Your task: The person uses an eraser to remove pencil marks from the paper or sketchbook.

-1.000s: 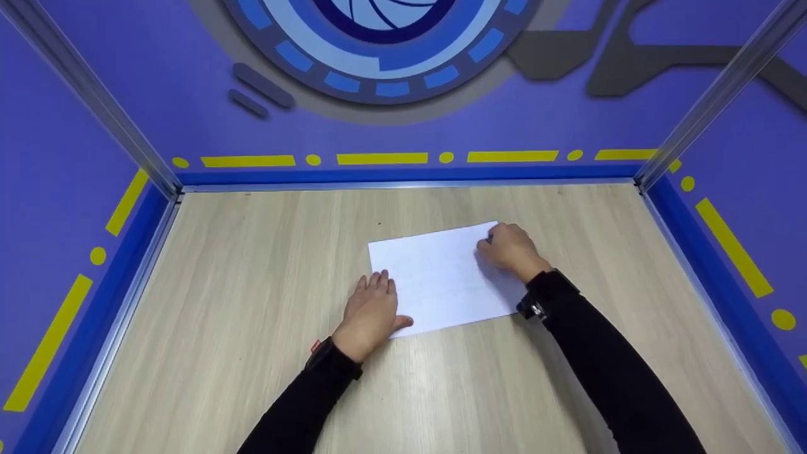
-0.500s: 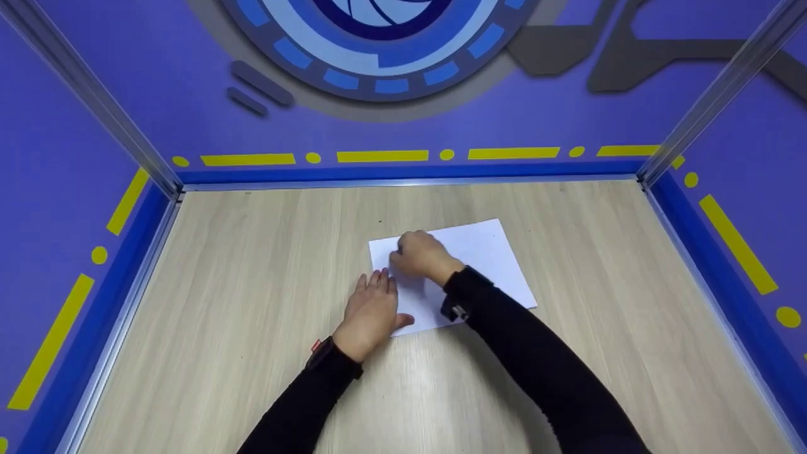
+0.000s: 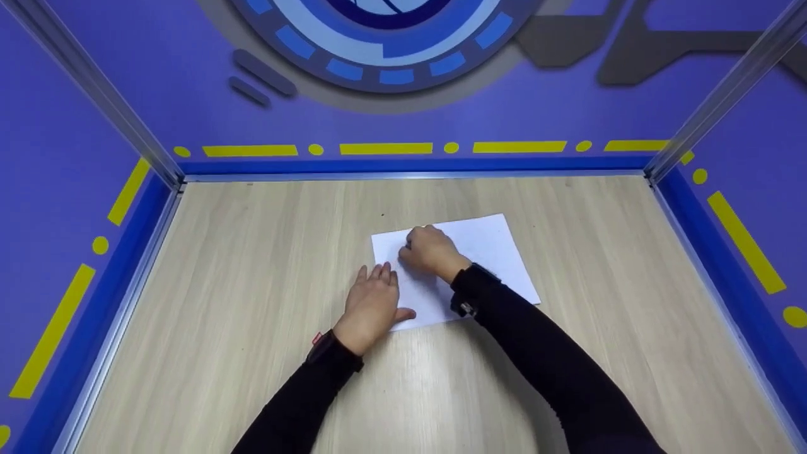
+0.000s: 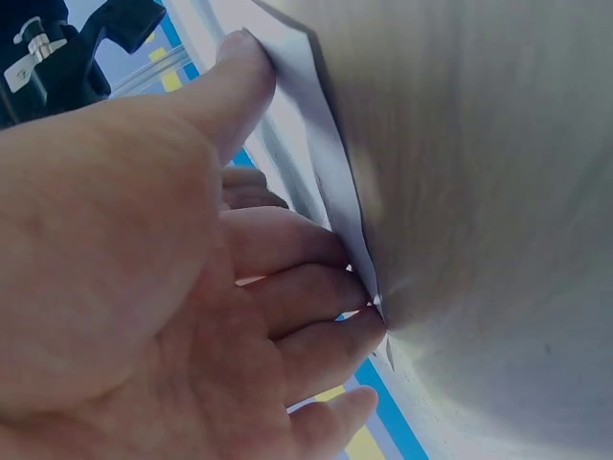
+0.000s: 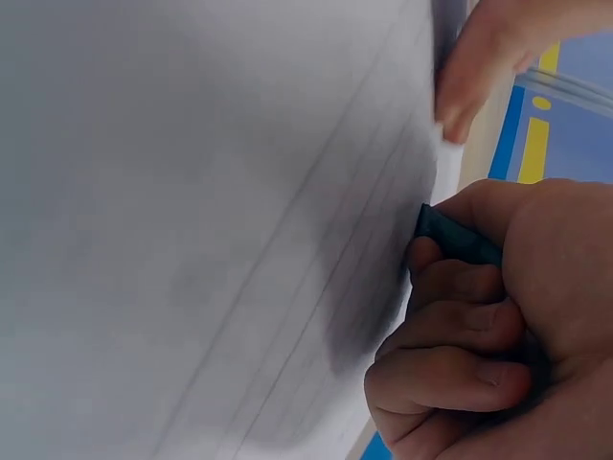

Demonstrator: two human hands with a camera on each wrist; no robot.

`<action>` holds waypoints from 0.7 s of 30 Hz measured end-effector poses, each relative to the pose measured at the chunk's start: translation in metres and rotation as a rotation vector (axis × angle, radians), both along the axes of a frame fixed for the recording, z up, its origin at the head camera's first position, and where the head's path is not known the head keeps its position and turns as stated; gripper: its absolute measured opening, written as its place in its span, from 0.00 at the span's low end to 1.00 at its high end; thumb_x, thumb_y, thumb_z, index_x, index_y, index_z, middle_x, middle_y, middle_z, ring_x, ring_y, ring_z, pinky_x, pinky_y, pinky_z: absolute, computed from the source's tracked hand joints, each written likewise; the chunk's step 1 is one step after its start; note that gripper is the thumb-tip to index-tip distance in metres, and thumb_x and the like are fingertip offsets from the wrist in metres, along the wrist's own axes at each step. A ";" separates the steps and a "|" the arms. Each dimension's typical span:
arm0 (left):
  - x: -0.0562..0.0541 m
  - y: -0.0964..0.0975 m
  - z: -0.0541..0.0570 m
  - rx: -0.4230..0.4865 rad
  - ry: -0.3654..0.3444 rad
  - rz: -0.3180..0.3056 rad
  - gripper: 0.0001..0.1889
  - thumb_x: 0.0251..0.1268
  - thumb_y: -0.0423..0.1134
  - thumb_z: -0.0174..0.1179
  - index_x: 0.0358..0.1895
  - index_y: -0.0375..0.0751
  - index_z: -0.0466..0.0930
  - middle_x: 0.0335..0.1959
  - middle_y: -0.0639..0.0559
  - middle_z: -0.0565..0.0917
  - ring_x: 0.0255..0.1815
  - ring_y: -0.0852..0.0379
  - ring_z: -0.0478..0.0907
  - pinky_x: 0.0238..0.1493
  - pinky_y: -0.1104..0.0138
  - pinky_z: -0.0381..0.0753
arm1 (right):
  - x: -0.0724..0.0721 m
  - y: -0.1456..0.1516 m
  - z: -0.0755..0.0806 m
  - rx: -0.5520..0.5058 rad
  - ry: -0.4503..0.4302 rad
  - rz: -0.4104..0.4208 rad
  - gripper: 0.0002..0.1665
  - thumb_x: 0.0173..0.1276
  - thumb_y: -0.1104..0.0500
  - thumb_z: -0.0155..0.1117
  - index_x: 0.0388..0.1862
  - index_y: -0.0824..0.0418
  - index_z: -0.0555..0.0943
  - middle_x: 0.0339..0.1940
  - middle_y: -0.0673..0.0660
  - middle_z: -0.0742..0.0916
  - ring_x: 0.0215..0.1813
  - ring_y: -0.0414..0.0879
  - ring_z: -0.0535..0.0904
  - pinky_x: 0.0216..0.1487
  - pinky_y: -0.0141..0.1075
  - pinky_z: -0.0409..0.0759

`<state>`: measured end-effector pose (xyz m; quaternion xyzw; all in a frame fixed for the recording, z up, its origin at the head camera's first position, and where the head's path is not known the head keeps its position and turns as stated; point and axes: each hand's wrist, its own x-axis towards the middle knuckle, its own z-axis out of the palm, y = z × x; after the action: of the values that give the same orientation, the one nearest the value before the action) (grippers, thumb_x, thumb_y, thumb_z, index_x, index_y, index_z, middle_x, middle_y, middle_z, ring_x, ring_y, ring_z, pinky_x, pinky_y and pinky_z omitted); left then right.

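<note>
A white sheet of paper (image 3: 485,252) lies on the wood-grain table. My left hand (image 3: 369,309) rests on its left edge, fingers stretched out and the thumb (image 4: 244,81) spread along the near edge. Over the left part of the sheet, my right hand (image 3: 432,252) is curled into a fist around a small dark teal block (image 5: 455,235). Most of that block is hidden by the fingers; one blunt end shows right at the paper. Faint grey lines (image 5: 316,278) run across the sheet in the right wrist view.
Blue-purple printed panels (image 3: 315,126) with yellow marks stand behind the table and on both sides. Metal rails (image 3: 416,174) edge the table top (image 3: 265,252). Black sleeves and wrist straps (image 3: 479,287) cover the forearms.
My right hand has swept from the sheet's right side to its left, near my left hand, between the first two frames. Since then it has barely shifted. The left hand stays in place.
</note>
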<state>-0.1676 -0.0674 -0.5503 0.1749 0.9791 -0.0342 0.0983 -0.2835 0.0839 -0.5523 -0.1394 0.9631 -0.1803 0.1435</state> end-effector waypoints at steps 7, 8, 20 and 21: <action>-0.001 -0.001 0.002 -0.004 -0.048 0.011 0.52 0.73 0.74 0.60 0.83 0.33 0.69 0.86 0.38 0.70 0.88 0.44 0.68 0.90 0.47 0.63 | -0.001 0.059 -0.003 -0.069 0.063 -0.086 0.17 0.74 0.54 0.63 0.26 0.61 0.83 0.32 0.60 0.86 0.40 0.55 0.81 0.44 0.48 0.81; 0.000 -0.002 0.001 -0.004 -0.052 0.013 0.52 0.73 0.74 0.60 0.83 0.33 0.69 0.86 0.38 0.70 0.89 0.44 0.67 0.90 0.47 0.63 | -0.001 0.069 -0.004 -0.083 0.072 -0.094 0.19 0.73 0.54 0.63 0.21 0.58 0.78 0.28 0.57 0.82 0.37 0.54 0.77 0.39 0.47 0.77; -0.001 0.000 0.001 0.020 -0.068 0.023 0.52 0.74 0.74 0.60 0.84 0.32 0.68 0.87 0.37 0.69 0.89 0.43 0.66 0.91 0.47 0.61 | -0.002 0.173 -0.004 -0.083 0.010 -0.236 0.20 0.75 0.53 0.60 0.38 0.70 0.85 0.40 0.68 0.87 0.42 0.59 0.81 0.46 0.51 0.82; -0.001 0.000 0.001 0.020 -0.063 0.021 0.52 0.74 0.74 0.61 0.84 0.32 0.68 0.87 0.37 0.69 0.89 0.43 0.66 0.91 0.47 0.62 | -0.002 0.177 -0.005 -0.085 0.006 -0.245 0.18 0.75 0.53 0.60 0.33 0.68 0.83 0.37 0.66 0.86 0.40 0.58 0.80 0.42 0.48 0.79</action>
<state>-0.1682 -0.0674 -0.5493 0.1665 0.9776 -0.0180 0.1277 -0.2860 0.2612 -0.5572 -0.0271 0.9648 -0.2365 0.1116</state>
